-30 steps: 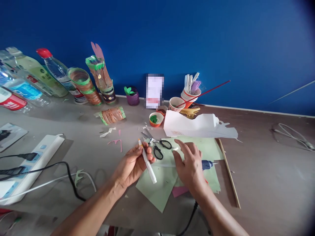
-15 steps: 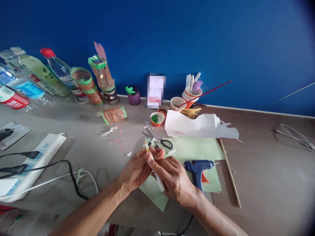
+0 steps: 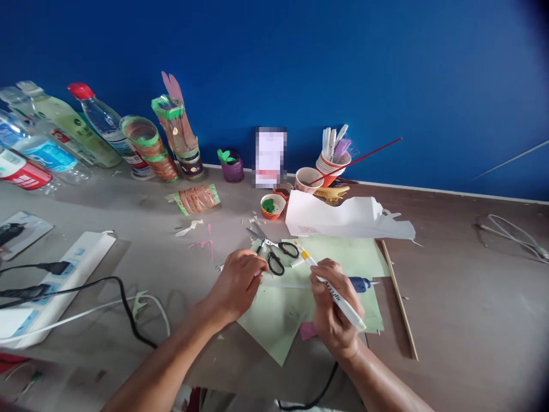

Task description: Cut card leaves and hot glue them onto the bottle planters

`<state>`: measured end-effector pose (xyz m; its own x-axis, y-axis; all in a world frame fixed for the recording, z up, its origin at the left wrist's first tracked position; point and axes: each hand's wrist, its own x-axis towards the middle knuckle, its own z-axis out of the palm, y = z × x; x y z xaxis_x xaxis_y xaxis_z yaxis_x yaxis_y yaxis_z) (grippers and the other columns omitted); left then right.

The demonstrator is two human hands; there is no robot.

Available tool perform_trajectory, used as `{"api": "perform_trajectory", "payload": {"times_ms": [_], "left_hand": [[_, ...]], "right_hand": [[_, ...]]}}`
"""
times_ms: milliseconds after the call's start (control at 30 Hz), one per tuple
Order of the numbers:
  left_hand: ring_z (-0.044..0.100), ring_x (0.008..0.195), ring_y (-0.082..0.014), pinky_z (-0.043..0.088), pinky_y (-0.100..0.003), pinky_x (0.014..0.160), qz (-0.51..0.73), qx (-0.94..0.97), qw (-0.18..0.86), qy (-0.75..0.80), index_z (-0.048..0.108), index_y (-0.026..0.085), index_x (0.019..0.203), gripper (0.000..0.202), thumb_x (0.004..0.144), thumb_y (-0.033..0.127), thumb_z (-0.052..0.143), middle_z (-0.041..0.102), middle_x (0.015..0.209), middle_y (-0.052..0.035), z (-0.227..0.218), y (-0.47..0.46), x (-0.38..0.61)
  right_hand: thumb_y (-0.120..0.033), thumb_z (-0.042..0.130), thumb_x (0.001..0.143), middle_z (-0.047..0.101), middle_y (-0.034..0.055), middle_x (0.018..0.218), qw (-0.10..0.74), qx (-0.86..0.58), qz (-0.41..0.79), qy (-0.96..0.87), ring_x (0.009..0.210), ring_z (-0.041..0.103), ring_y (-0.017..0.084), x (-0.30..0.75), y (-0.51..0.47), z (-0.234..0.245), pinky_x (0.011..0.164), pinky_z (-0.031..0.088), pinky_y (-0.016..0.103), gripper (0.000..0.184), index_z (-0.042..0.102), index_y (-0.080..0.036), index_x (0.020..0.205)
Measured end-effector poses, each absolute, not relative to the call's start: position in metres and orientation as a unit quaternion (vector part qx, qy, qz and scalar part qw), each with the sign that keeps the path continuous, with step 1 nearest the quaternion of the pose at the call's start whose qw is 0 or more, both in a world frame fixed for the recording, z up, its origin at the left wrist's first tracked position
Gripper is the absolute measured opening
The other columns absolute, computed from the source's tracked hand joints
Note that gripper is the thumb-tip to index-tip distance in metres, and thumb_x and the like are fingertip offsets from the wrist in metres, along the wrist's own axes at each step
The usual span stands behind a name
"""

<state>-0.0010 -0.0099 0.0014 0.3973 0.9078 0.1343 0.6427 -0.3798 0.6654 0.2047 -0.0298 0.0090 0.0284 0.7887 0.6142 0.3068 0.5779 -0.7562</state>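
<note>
My right hand [image 3: 333, 309] is closed around a white marker pen [image 3: 337, 296] with a yellow tip pointing up and left, held over the light green paper [image 3: 338, 257]. My left hand [image 3: 238, 280] rests with curled fingers on the left edge of that paper, pressing down on something small that I cannot make out. Black-handled scissors [image 3: 274, 252] lie just beyond my left fingers. The blue glue gun [image 3: 360, 283] sits partly hidden behind my right hand. A small white cap piece [image 3: 298, 263] lies near the scissors.
White cut paper [image 3: 347, 220] lies behind the green sheet, a wooden stick [image 3: 398, 297] to its right. Paint cups [image 3: 272, 206], a pen cup [image 3: 332, 163], decorated bottles [image 3: 171, 131] and plastic bottles [image 3: 43, 154] line the blue wall. A power strip [image 3: 55, 286] with cables is at left.
The marker passed from my left hand to my right, which moved right with it. My left hand dropped onto the paper's left edge.
</note>
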Motion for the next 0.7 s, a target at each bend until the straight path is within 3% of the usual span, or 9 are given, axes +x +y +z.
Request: {"api": "perform_trajectory", "payload": {"times_ms": [167,433,700], "left_hand": [[0.054,0.111,-0.0249,0.042,-0.042,0.095,0.223,0.819,0.201,0.49,0.056,0.021,0.095,0.023,0.082,0.004,0.045,0.071,0.104,-0.0039,-0.015,-0.008,0.004],[0.056,0.103,-0.0235,0.043,-0.039,0.09,0.221,0.819,0.18,0.498,0.056,0.02,0.089,0.019,0.086,0.008,0.042,0.071,0.094,-0.0032,-0.018,-0.005,0.006],[0.056,0.102,-0.0234,0.042,-0.038,0.087,0.187,0.829,0.17,0.499,0.059,0.02,0.091,0.02,0.086,0.007,0.044,0.07,0.091,-0.0037,-0.014,-0.007,0.006]], "right_hand": [[-0.006,0.05,0.085,0.056,0.0022,0.08,0.581,-0.39,0.198,-0.687,0.075,0.053,0.019,0.202,-0.029,0.013,0.073,0.043,0.041,0.032,0.06,-0.021,0.112],[-0.005,0.048,0.084,0.056,0.0023,0.08,0.561,-0.376,0.181,-0.715,0.073,0.054,0.018,0.201,-0.026,0.017,0.074,0.041,0.041,0.031,0.058,-0.021,0.109],[-0.021,0.044,0.095,0.058,0.0022,0.078,0.54,-0.406,0.188,-0.713,0.072,0.053,0.019,0.202,-0.028,0.019,0.074,0.043,0.04,0.023,0.059,-0.022,0.113]]}}
